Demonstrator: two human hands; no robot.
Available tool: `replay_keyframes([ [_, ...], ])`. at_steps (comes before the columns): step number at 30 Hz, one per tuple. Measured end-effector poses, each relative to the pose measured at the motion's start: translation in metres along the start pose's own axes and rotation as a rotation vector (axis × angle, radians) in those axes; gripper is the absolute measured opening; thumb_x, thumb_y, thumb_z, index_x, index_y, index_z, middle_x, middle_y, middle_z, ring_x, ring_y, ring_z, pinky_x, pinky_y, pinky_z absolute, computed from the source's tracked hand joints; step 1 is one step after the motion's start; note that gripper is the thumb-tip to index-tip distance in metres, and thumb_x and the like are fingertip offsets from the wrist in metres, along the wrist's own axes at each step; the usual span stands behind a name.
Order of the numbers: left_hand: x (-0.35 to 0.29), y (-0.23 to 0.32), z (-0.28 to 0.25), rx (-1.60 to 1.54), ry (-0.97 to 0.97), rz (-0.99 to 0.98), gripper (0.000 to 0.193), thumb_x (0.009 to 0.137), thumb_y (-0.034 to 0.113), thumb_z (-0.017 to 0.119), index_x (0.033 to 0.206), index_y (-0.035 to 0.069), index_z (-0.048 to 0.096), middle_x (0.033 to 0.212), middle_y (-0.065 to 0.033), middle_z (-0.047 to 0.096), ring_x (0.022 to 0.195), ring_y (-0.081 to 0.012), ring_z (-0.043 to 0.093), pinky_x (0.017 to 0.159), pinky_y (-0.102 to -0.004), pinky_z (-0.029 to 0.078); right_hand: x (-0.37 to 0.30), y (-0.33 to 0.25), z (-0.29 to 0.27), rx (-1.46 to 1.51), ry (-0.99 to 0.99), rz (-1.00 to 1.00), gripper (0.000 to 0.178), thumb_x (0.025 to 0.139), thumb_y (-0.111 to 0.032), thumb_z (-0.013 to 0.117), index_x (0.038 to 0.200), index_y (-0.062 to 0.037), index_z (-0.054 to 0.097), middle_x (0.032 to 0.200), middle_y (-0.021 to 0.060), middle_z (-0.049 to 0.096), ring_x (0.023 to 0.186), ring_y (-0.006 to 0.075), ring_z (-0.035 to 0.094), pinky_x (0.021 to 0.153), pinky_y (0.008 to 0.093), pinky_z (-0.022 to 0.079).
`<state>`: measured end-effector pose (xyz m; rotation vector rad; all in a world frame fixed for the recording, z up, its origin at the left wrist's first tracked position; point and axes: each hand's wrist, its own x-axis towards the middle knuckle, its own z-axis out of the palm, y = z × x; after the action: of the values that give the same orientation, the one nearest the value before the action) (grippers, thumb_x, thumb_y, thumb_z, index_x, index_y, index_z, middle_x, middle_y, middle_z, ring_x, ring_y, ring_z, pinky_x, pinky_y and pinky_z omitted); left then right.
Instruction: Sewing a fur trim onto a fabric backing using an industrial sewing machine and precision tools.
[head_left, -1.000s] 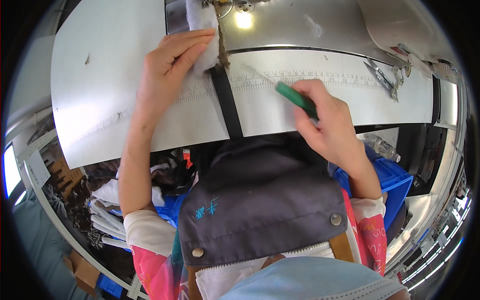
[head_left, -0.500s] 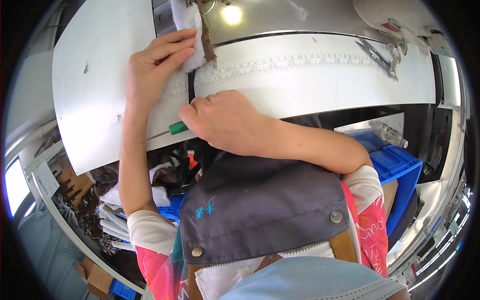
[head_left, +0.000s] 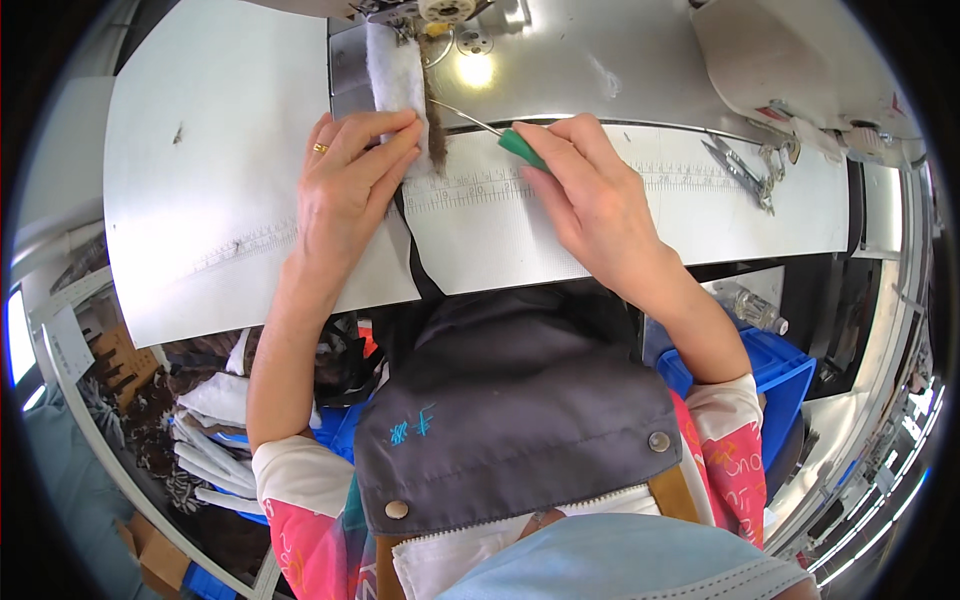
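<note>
A strip of white fleece [head_left: 395, 75] with a brown fur edge [head_left: 437, 145] lies partly on the steel plate, its far end under the sewing machine head [head_left: 445, 10]. My left hand [head_left: 345, 185] pinches the strip's left side near its close end, fingertips pressed together. My right hand [head_left: 605, 195] grips the green handle of an awl [head_left: 518, 148]. Its thin metal shaft points left, and the tip is at the fur edge; whether it touches I cannot tell. A narrow black band [head_left: 418, 255] runs from under the strip to the table's front edge.
Thread snips [head_left: 735, 165] lie at the right of the white table [head_left: 560, 235] with its printed ruler. A blue bin [head_left: 785, 365] and a clear plastic bottle [head_left: 755, 308] are below on the right. Fabric scraps [head_left: 220, 400] are heaped below on the left.
My right hand has moved from the table's front edge up and right, and the awl now points at the fur edge. My left hand and the strip have shifted slightly right and nearer.
</note>
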<state>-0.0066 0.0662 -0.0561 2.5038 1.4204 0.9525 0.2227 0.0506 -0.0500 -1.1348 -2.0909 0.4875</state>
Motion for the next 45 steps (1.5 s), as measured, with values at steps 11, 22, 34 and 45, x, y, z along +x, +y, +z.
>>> replay_keyframes([
  [11,-0.010,0.003,-0.007,-0.071,-0.075,-0.038,0.020,0.078,0.007,0.067,0.098,0.011,0.069,0.108,-0.0032,0.063,0.099,-0.0218,0.059,0.097,-0.0461,0.038,0.042,0.035,0.002,-0.316,-0.135,-0.156,0.026,0.082,-0.020,0.066,0.108,-0.0188,0.064,0.076,0.0001,0.050,0.055,0.0174,0.053,0.046,0.0313,0.043],
  [22,0.015,-0.024,0.003,-0.075,0.000,0.066,0.019,0.076,0.004,0.064,0.094,0.009,0.067,0.104,-0.0046,0.059,0.089,-0.0260,0.059,0.090,-0.0434,0.044,0.056,0.055,-0.012,-0.042,-0.250,-0.190,0.025,0.080,-0.014,0.066,0.105,-0.0140,0.066,0.074,0.0027,0.053,0.058,0.0192,0.053,0.052,0.0304,0.043],
  [34,0.042,-0.054,0.010,-0.265,0.047,-0.039,0.015,0.076,0.005,0.068,0.091,0.006,0.068,0.092,-0.0059,0.061,0.078,-0.0204,0.062,0.068,-0.0283,0.051,0.060,0.039,0.006,-0.307,-0.065,-0.137,0.022,0.079,-0.015,0.067,0.101,-0.0147,0.066,0.073,0.0030,0.054,0.055,0.0205,0.054,0.050,0.0312,0.045],
  [45,0.067,-0.065,0.006,-0.217,-0.055,-0.220,0.011,0.076,0.008,0.069,0.085,0.003,0.070,0.086,-0.0081,0.064,0.075,-0.0201,0.060,0.071,-0.0282,0.047,0.061,0.071,-0.020,-0.447,0.019,0.003,0.018,0.085,-0.023,0.059,0.099,-0.0145,0.065,0.075,0.0050,0.055,0.058,0.0265,0.057,0.052,0.0351,0.046],
])
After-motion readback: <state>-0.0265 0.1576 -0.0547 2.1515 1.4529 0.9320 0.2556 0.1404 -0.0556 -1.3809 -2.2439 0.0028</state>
